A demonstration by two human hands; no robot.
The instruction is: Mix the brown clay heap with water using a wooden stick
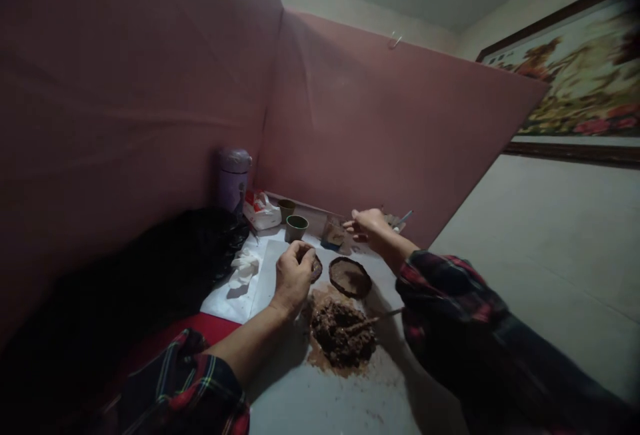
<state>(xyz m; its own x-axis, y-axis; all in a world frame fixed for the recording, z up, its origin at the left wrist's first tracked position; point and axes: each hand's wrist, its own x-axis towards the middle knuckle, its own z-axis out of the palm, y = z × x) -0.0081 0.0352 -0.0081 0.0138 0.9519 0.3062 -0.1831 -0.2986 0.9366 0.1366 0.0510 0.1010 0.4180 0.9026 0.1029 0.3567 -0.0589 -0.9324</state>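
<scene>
My left hand (294, 273) is closed with thumb and fingers on a small brown clay-like piece (317, 268), partly hidden by the hand. My right hand (369, 225) reaches further back, its fingers apart and nothing visible in them. Close to those fingertips stands a clear square container (333, 233) with something bluish at its base. Between the hands and nearer to me lies a round, shallow brown dish (350, 277) with a raised dark rim. In front of it sits a heap of crumbly brown material (343, 335), with a thin stick (377, 318) resting in it.
Two cups, a green-lined one (297, 225) and another cup (287, 209), stand at the back left. Beyond are a white box (264, 215) and a purple flask (234, 178). Crumpled white tissue (244, 267) and a black plastic bag (190, 255) lie left. Pink panels (380, 128) enclose the table.
</scene>
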